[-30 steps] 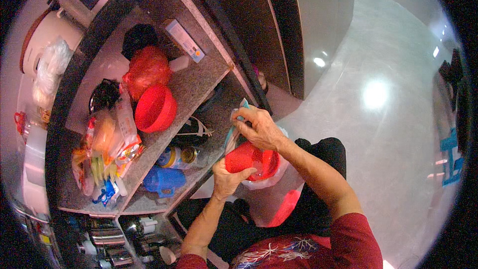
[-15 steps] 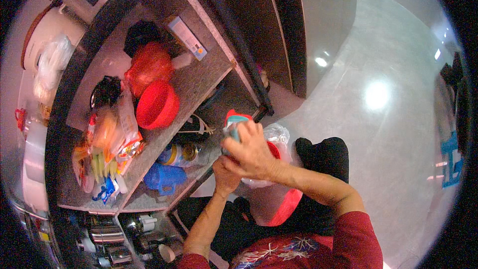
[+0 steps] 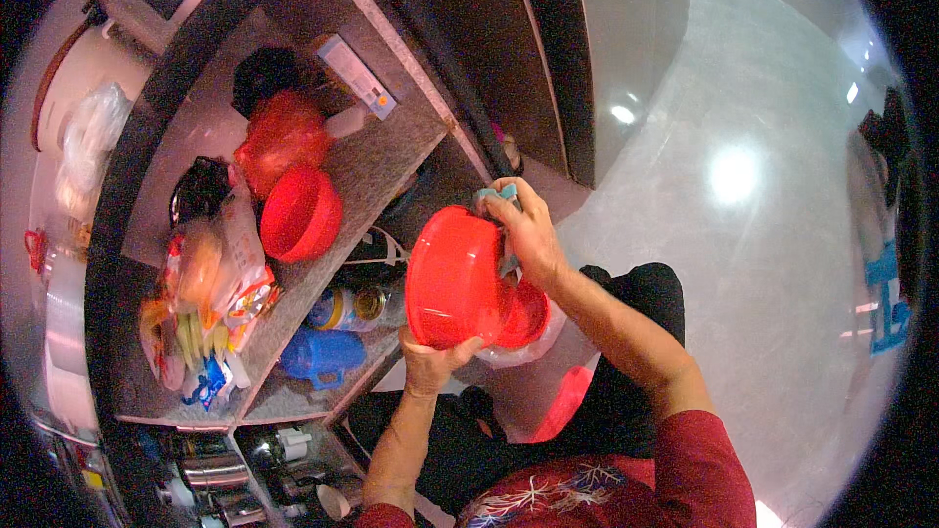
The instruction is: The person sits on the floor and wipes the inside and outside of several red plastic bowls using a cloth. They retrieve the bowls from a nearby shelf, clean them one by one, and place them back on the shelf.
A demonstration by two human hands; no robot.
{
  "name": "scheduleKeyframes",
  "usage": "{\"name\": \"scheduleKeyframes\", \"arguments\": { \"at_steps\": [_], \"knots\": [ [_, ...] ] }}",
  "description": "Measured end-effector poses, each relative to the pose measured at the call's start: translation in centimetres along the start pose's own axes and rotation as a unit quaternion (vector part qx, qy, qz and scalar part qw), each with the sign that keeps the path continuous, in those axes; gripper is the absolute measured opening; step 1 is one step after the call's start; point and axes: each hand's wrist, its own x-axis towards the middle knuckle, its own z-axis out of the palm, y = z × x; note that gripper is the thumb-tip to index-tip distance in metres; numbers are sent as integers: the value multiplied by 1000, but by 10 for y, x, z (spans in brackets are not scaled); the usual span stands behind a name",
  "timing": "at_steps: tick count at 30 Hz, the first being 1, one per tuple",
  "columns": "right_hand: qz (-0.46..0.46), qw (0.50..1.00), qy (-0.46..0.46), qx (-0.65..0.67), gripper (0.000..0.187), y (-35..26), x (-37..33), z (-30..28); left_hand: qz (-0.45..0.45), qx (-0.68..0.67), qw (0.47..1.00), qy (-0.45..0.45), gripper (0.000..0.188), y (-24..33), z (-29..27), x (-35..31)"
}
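Observation:
A glossy red bowl (image 3: 450,279) is held up on its side in front of me, over my lap. My left hand (image 3: 435,362) grips its near lower edge, with the thumb lying over the side. At the bowl's far right edge my right hand (image 3: 528,235) is closed round a teal-grey cloth (image 3: 499,198), which touches the bowl. Some of the right fingers are hidden behind the bowl. Just beyond, partly covered by the bowl, is another red container (image 3: 528,318) with clear plastic around it.
To the left, an open cabinet shelf (image 3: 377,181) carries a second red bowl (image 3: 301,215), a red plastic bag (image 3: 284,142), food packets (image 3: 210,279) and a flat box (image 3: 357,75). Below stand a blue jug (image 3: 323,354) and a tin (image 3: 352,306). Steel containers (image 3: 210,469) fill the lower left.
The red bowl has turned so its broad side shows. My left hand has shifted down to its near edge, and my right hand with the cloth has moved up and right.

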Motion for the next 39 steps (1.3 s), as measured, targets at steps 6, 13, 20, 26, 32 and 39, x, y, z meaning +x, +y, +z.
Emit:
{"name": "scheduleKeyframes", "arguments": {
  "at_steps": [6, 13, 20, 26, 32, 39],
  "knots": [
    [-354, 896, -83, -253, 37, -2, -47, 34, -133, -410, 901, 53, 62, 4, 4, 11],
    [-487, 800, -185, -298, 38, -4, -60, 47, -233, -485, 840, 74, 69, -16, -15, 13],
    [-338, 895, -125, -262, 21, -28, -7, 7, -210, -446, 868, -57, 85, -4, -2, 5],
    [-44, 976, -198, -84, 31, -31, 7, -15, -197, -498, 844, -24, 90, -7, -6, 12],
    [-116, 987, -25, -112, 34, 4, -18, 10, -176, -588, 787, 55, 86, -9, -7, 34],
    [-450, 805, -145, -357, 46, 10, -53, 37, -256, -523, 810, 68, 67, -7, 1, 36]
  ]
}}
